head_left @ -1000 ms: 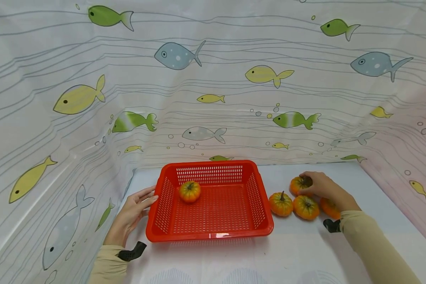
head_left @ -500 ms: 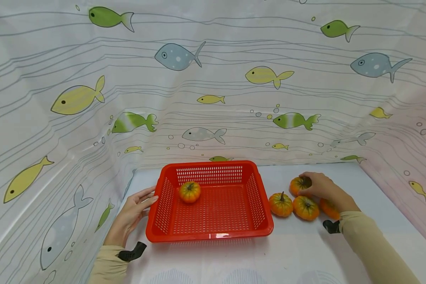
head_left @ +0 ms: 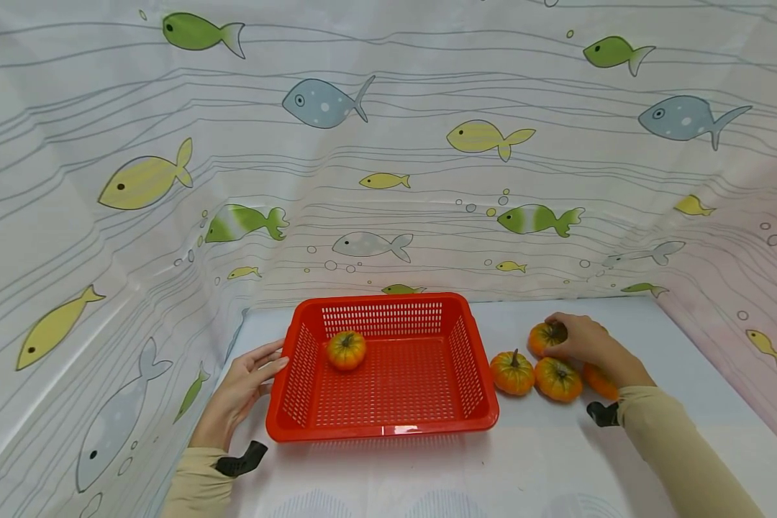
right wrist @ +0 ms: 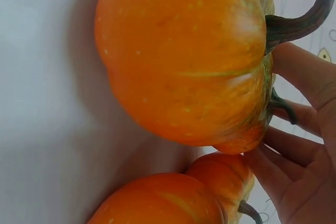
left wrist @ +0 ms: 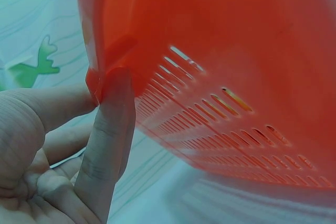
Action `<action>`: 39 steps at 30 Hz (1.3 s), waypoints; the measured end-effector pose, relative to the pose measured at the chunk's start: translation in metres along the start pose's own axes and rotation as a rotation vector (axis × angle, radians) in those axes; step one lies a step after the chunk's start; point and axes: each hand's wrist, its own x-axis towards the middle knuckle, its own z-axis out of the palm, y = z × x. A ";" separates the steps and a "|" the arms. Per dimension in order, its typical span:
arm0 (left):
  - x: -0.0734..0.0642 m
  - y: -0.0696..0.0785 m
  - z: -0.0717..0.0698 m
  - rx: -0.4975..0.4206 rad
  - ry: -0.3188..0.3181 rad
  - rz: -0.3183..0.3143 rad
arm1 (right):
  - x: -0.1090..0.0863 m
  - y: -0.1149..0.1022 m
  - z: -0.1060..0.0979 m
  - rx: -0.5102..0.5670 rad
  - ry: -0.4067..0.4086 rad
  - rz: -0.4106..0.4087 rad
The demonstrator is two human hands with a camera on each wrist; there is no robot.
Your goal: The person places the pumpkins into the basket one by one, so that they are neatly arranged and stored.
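The far pumpkin [head_left: 540, 339], round, is clasped from its right by the right hand [head_left: 585, 341], near the table's [head_left: 531, 460] far edge. It is hemmed on the near side by other pumpkins [head_left: 559, 381] and parted by a gap from the basket [head_left: 337, 434], whose left rim is pinched by the left hand [head_left: 242, 381].

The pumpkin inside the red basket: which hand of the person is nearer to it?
Left. The left hand grips the basket at its left rim, near that pumpkin; the right hand is outside, past the right rim, at another pumpkin.
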 end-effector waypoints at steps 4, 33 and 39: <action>0.000 -0.001 -0.001 -0.008 0.000 0.005 | 0.000 0.000 0.001 0.018 0.010 -0.007; 0.001 -0.001 -0.001 -0.026 -0.007 0.004 | -0.011 -0.045 -0.035 0.120 0.159 -0.228; 0.001 -0.001 -0.002 -0.027 -0.015 0.006 | -0.015 -0.066 -0.043 0.118 0.178 -0.273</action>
